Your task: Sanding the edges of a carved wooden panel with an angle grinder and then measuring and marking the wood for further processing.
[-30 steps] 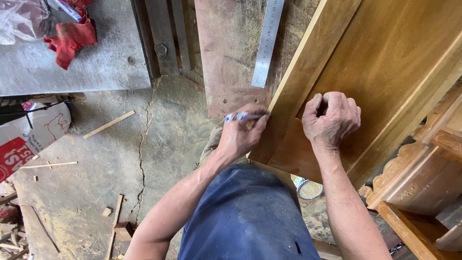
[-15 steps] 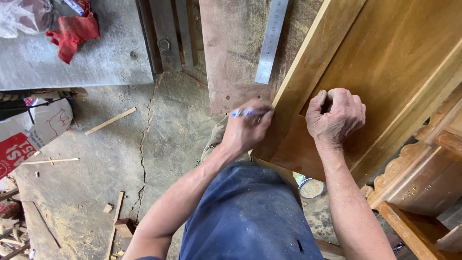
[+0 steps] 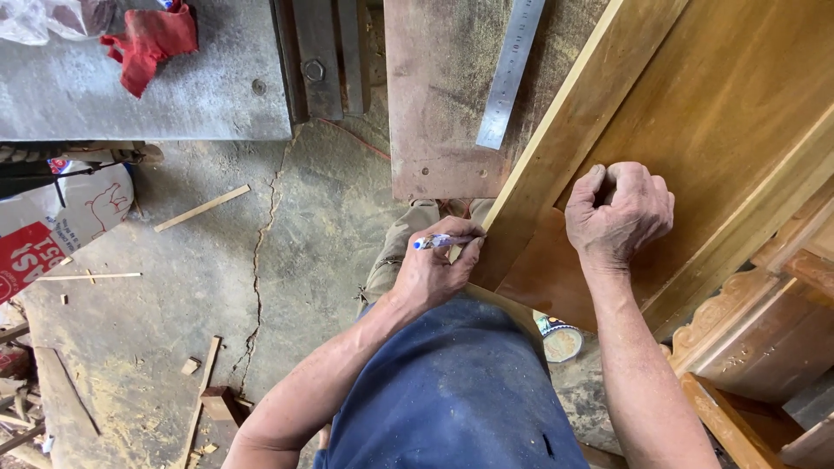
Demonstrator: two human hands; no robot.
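My left hand [image 3: 434, 269] grips a blue and white pen [image 3: 441, 241], its tip touching the left edge of a pale wooden frame strip [image 3: 556, 165]. That strip borders a large brown wooden panel [image 3: 712, 130] lying at a slant across the right side. My right hand [image 3: 618, 213] rests as a closed fist on the panel, a little right of the strip; nothing shows inside it. A steel ruler [image 3: 511, 74] lies on a dusty reddish board [image 3: 443, 104] just above my left hand.
A grey metal machine table [image 3: 139, 95] with a red rag [image 3: 148, 42] sits top left. Wood offcuts [image 3: 201, 208] litter the cracked concrete floor. A printed sack [image 3: 61, 226] lies at left. A small round tin [image 3: 560, 340] stands below the panel. Carved wooden furniture [image 3: 756, 347] is at lower right.
Both hands have stayed on the panel edge, with the pen tip shifting slightly along the strip. The view has drifted a little.
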